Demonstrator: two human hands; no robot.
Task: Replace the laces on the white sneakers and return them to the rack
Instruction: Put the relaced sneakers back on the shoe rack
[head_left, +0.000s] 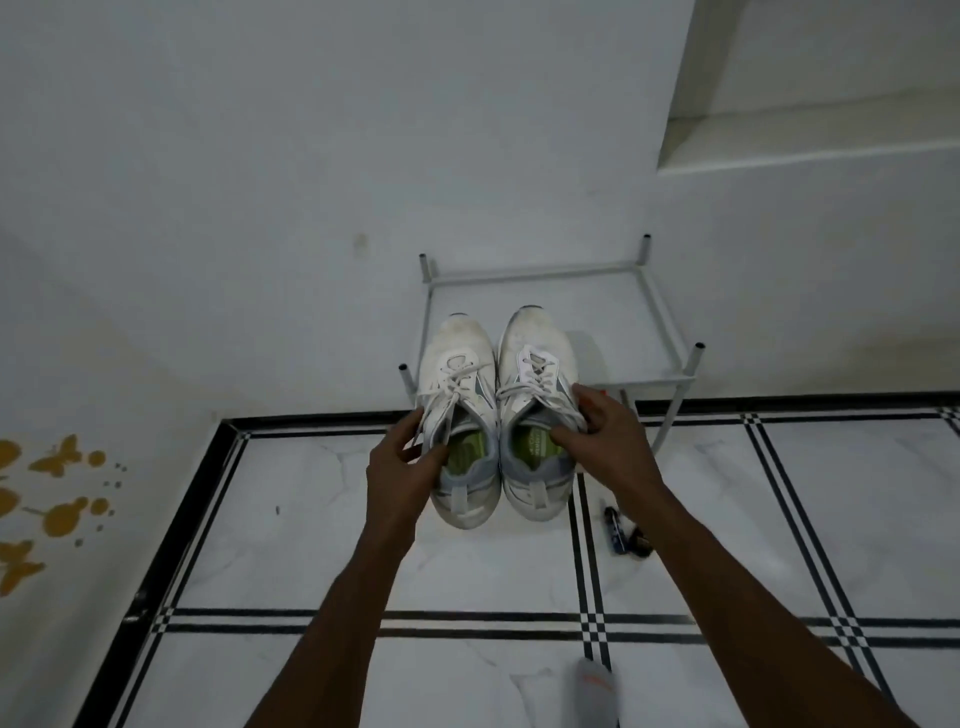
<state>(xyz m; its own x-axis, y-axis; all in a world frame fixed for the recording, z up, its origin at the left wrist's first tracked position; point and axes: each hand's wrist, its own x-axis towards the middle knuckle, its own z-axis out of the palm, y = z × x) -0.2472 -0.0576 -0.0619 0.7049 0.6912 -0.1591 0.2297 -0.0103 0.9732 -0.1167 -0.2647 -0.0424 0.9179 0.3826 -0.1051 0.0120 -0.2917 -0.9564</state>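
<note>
White sneakers, pair — left sneaker (457, 415) gripped by left hand (402, 467), right sneaker (537, 410) by right hand (605, 441); centre frame, before metal rack (670, 332).

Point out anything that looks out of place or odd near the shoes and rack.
A small dark object with a second dark piece beside it lies loose on the floor, right of the right sneaker; too blurred to identify. The sneakers' toes look scuffed and grey. The rack stands upright.
</note>
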